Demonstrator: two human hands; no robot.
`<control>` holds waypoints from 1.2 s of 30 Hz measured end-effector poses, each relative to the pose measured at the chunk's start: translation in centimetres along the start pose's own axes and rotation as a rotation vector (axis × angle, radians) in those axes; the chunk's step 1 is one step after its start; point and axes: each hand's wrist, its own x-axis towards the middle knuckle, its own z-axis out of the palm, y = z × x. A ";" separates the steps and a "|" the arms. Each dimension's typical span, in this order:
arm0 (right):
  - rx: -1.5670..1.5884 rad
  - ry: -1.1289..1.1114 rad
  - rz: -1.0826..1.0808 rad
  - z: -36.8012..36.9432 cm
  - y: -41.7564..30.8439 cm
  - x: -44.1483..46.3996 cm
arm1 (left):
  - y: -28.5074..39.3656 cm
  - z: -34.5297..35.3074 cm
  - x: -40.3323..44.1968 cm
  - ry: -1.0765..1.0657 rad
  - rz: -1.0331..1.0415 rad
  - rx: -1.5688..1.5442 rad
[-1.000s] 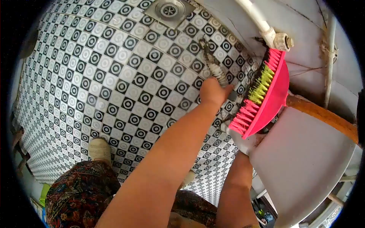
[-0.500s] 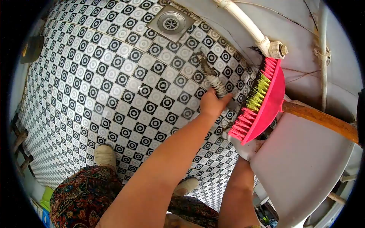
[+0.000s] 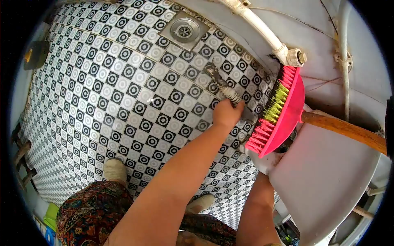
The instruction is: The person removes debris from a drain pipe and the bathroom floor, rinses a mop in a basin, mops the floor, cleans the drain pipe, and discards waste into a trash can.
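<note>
Reaching across the tiled floor (image 3: 135,119), my left hand (image 3: 226,115) is closed around a dark, worn stick-like tool wrapped in pale cord (image 3: 230,93). One end of the tool points toward the drain; a dark flat part shows on the other side of my hand. Just right of it is a pink broom head (image 3: 287,110) with pink and yellow-green bristles and a wooden handle (image 3: 344,129). My right forearm extends up to a smooth grey-white fixture (image 3: 324,176); my right hand is hidden behind it.
A square metal floor drain (image 3: 184,31) lies near the wall. Above the broom runs a white pipe (image 3: 262,30), with another pipe (image 3: 344,65) farther right. My shoes (image 3: 115,170) rest on the tiles. A dark object (image 3: 36,55) stands at the left edge.
My left hand has shifted slightly, and the tool now lies at a changed angle with its far end farther left. The view has moved, bringing the drain lower in the picture.
</note>
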 end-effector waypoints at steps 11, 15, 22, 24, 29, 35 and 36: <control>0.013 0.002 0.006 -0.3 0.4 0.0 | -0.6 1.6 0.6 0.049 0.030 -0.168; 0.019 0.000 0.006 -0.4 0.4 0.1 | -0.8 1.4 0.7 0.050 -0.007 -0.128; 0.024 -0.001 0.002 -0.4 0.3 0.0 | -0.8 0.5 0.5 0.093 0.091 0.025; 0.024 -0.001 0.003 -0.4 0.4 0.0 | -1.2 0.4 0.9 -0.040 -0.060 0.085; 0.031 0.002 0.006 -0.4 0.4 -0.1 | -1.3 0.2 0.7 -0.044 -0.041 0.099; 0.036 -0.001 0.001 -0.5 0.4 -0.2 | -0.9 -0.3 0.2 0.043 0.026 0.096; 0.037 0.001 0.001 -0.4 0.4 -0.2 | -0.9 -0.3 0.2 0.069 0.041 0.095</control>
